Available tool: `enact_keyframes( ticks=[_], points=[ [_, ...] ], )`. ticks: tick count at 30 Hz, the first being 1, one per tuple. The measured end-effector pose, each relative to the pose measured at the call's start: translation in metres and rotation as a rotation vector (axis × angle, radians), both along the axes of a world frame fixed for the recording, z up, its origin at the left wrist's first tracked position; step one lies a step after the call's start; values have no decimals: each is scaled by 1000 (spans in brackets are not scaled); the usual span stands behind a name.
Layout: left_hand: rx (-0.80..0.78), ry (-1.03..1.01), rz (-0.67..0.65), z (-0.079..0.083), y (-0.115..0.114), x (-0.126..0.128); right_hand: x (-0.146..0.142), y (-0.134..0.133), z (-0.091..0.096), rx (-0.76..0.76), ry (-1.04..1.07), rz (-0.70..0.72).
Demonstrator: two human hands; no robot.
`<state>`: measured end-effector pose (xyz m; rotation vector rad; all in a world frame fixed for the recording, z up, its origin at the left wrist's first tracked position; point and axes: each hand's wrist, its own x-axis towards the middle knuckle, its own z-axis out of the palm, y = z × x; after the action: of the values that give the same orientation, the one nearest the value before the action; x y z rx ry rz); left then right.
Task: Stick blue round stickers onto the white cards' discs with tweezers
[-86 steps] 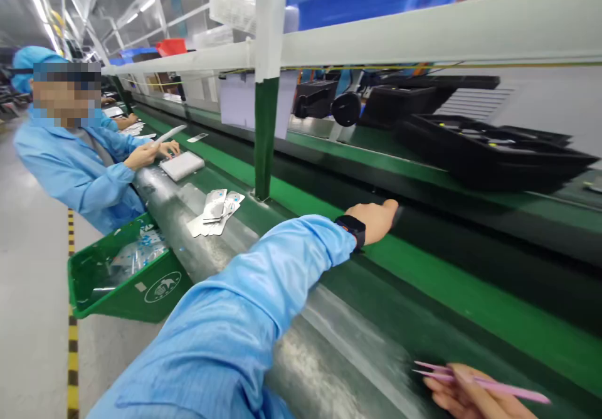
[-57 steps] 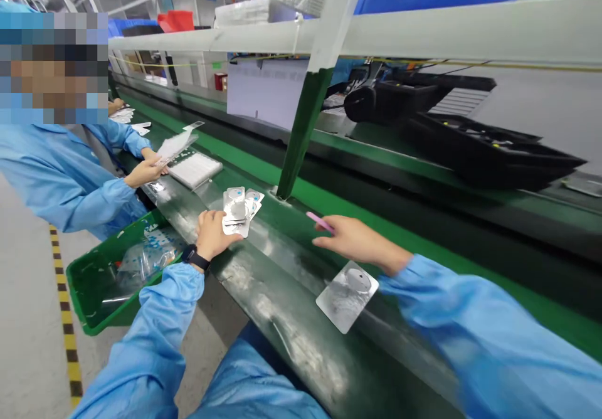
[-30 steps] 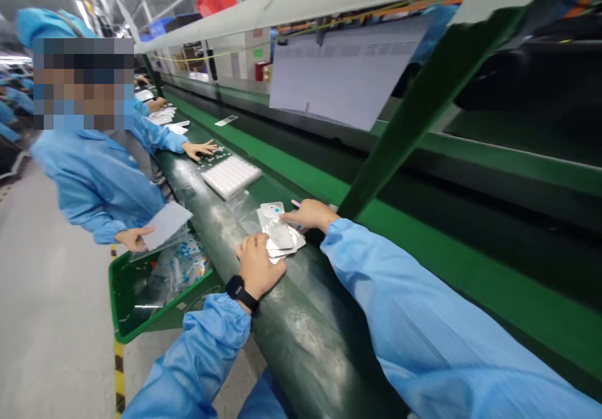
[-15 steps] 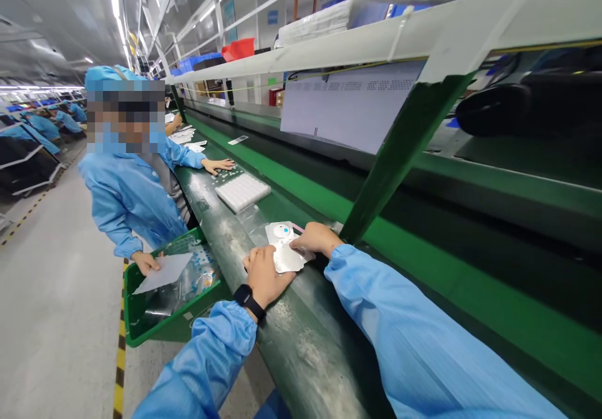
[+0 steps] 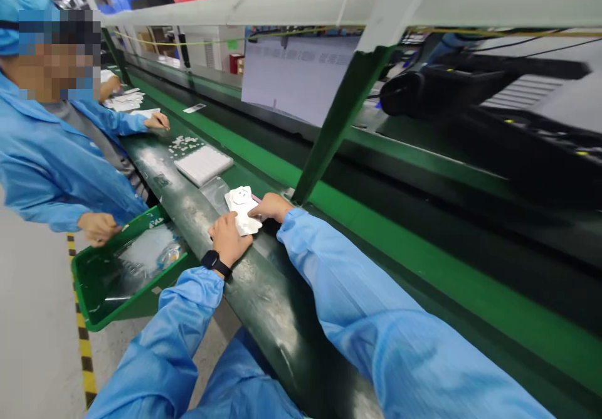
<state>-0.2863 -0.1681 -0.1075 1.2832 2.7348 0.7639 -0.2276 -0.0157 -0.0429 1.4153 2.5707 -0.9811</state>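
White foil sheets (image 5: 241, 207) sit on the green table (image 5: 270, 318) between the left hand (image 5: 228, 238) and right hand (image 5: 273, 206), both touching their edges, apparently to steady them; whether either grips is unclear.

Glossy green bench (image 5: 277, 344); smooth white packet (image 5: 242, 211); blue cloth sleeve (image 5: 371, 306).

both arms reach forward in blue sleeves, the left arm (image 5: 157, 337) rising from the lower left and the right arm (image 5: 371, 306) stretching in from the lower right. the left hand (image 5: 229, 239) sits back-up, its fingers curled gently downward. the right hand (image 5: 271, 207) angles inward, fingers together and pointing left, its fingertips (image 5: 254, 214) just beside the left hand.
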Motion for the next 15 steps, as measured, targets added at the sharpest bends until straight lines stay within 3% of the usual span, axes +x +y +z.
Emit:
enact_keyframes(
  ticks=[4, 9, 15],
  points=[
    [48, 34, -44, -6, 0, -2, 8, 0, -2, -153, 93, -106],
    [141, 77, -58, -8, -3, -2, 22, -6, -5, -316, 295, -131],
    [89, 64, -87, 7, -14, 4, 42, -23, -16, -370, 575, -115]
  ],
)
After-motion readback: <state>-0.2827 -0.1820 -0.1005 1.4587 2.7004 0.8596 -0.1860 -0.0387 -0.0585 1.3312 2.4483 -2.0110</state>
